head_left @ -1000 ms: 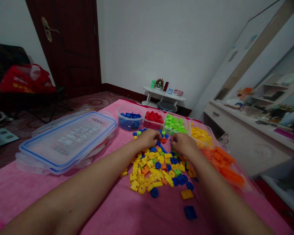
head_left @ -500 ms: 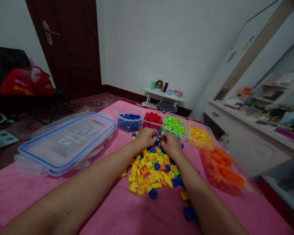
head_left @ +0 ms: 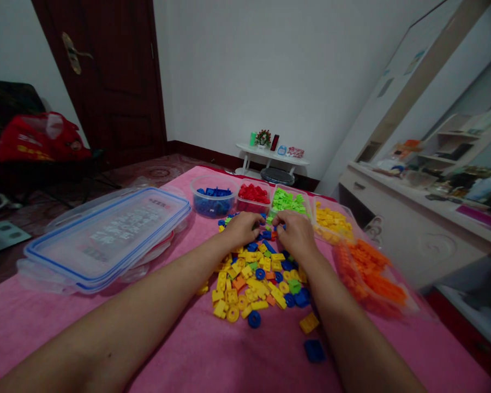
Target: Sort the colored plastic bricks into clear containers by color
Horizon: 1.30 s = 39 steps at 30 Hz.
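A loose pile of toy building bricks (head_left: 249, 284), mostly yellow with blue, green and orange ones, lies on the pink cloth (head_left: 213, 360). At its far edge my left hand (head_left: 244, 228) bends its fingers inward over small blue pieces; whatever is at the fingertips is too small to name. Facing it, a short gap away, my right hand (head_left: 297, 234) curls its fingers down beside a small orange-red piece (head_left: 274, 236). Its fingertips are partly hidden, so what they hold cannot be made out.
Beyond the pile stand a round tub of blue bricks (head_left: 213, 203) and boxes of red bricks (head_left: 253, 193), green bricks (head_left: 288, 201) and yellow bricks (head_left: 333, 218). A box of orange bricks (head_left: 376, 273) sits right. Stacked clear lids (head_left: 110, 234) lie left. Loose blue (head_left: 314, 350) and yellow bricks (head_left: 309, 322) lie near my right forearm.
The view has shifted slightly. My right hand has moved a little up and away from my left hand, widening the gap between them. My left hand stays at the pile's far edge.
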Tool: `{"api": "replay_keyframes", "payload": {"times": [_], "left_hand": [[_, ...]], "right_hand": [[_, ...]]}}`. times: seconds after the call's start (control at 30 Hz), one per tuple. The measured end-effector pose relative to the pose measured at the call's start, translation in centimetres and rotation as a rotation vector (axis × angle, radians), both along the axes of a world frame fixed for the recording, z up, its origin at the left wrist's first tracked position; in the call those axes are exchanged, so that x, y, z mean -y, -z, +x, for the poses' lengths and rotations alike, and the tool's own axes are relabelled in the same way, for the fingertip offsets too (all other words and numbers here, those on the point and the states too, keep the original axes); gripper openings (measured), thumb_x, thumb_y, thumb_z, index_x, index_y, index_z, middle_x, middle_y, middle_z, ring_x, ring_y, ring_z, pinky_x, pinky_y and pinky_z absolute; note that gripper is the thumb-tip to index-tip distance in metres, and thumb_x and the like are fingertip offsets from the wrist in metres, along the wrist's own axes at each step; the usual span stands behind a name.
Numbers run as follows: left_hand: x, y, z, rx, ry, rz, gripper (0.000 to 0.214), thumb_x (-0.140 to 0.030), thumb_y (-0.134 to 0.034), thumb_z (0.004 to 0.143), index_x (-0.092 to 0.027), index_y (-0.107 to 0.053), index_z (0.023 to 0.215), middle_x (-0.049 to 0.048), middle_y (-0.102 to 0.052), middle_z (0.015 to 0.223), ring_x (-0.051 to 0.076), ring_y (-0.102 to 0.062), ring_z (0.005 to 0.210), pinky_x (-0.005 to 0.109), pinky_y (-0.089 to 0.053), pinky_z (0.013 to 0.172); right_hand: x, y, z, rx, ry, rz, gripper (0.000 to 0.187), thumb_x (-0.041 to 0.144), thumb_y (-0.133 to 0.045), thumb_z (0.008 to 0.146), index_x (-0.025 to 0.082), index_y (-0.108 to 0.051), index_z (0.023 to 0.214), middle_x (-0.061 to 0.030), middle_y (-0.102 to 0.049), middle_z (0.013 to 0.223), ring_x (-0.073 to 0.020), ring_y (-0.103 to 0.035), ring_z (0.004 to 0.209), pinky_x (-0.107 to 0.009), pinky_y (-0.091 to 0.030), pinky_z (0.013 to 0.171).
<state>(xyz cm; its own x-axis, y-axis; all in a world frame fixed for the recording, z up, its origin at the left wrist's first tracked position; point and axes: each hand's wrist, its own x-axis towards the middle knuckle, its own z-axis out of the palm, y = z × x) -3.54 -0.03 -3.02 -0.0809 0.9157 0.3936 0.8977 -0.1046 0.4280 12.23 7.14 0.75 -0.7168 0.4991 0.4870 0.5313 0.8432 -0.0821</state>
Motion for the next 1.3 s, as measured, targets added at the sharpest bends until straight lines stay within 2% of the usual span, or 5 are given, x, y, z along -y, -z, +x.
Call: {"api": "replay_keyframes", "payload": {"times": [0.27, 0.6, 1.0, 1.17, 1.3], "left_hand": [[0.1, -0.2, 0.0, -0.035, 0.013, -0.010, 0.030, -0.020, -0.052, 0.074, -0.019, -0.069, 0.099, 0.0043, -0.071, 0.090, 0.016, -0.063, 0.081, 0.024, -0.045, 0.072], [0.4, -1.0, 0.2, -0.252, 0.100, -0.062, 0.025, -0.025, -0.053, 0.075, -0.021, -0.072, 0.092, 0.0058, -0.071, 0.088, 0.020, -0.064, 0.086, 0.028, -0.044, 0.076], [-0.3, -0.3, 0.1, -0.191, 0.110, -0.152, 0.028, -0.018, -0.058, 0.070, -0.021, -0.072, 0.094, 0.0050, -0.071, 0.094, 0.019, -0.063, 0.088, 0.025, -0.045, 0.076], [-0.3, -0.2, 0.1, -0.197, 0.126, -0.091, 0.024, -0.018, -0.058, 0.070, -0.022, -0.072, 0.089, 0.0031, -0.072, 0.089, 0.018, -0.064, 0.084, 0.026, -0.044, 0.077], [0.2, -1.2, 0.4, -0.250, 0.104, -0.001, 0.023, -0.025, -0.058, 0.072, -0.023, -0.071, 0.091, 0.0044, -0.071, 0.088, 0.021, -0.062, 0.088, 0.032, -0.042, 0.083]], "right_hand": [[-0.5, 1.8, -0.3, 0.139, -0.075, -0.153, 0.040, 0.015, -0.050, 0.075, 0.024, -0.063, 0.111, -0.0037, -0.066, 0.109, -0.0197, -0.056, 0.100, -0.029, -0.038, 0.084], [-0.6, 1.5, 0.3, 0.162, -0.139, -0.184, 0.018, 0.026, -0.067, 0.069, 0.023, -0.071, 0.086, -0.0058, -0.063, 0.109, -0.0217, -0.053, 0.103, -0.032, -0.039, 0.088], [-0.5, -0.3, 0.7, -0.710, -0.215, -1.271, 0.034, 0.049, -0.065, 0.071, 0.016, -0.068, 0.077, -0.0051, -0.069, 0.082, -0.0151, -0.062, 0.078, -0.024, -0.050, 0.066], [0.0, -1.3, 1.0, -0.842, -0.325, -1.466, 0.026, 0.041, -0.066, 0.073, 0.018, -0.063, 0.085, -0.0060, -0.069, 0.094, -0.0153, -0.065, 0.081, -0.026, -0.053, 0.068], [-1.1, -1.4, 1.7, -0.832, -0.139, -1.307, 0.022, 0.033, -0.066, 0.071, 0.019, -0.058, 0.086, -0.0039, -0.068, 0.083, -0.0125, -0.062, 0.063, -0.022, -0.049, 0.053]]}}
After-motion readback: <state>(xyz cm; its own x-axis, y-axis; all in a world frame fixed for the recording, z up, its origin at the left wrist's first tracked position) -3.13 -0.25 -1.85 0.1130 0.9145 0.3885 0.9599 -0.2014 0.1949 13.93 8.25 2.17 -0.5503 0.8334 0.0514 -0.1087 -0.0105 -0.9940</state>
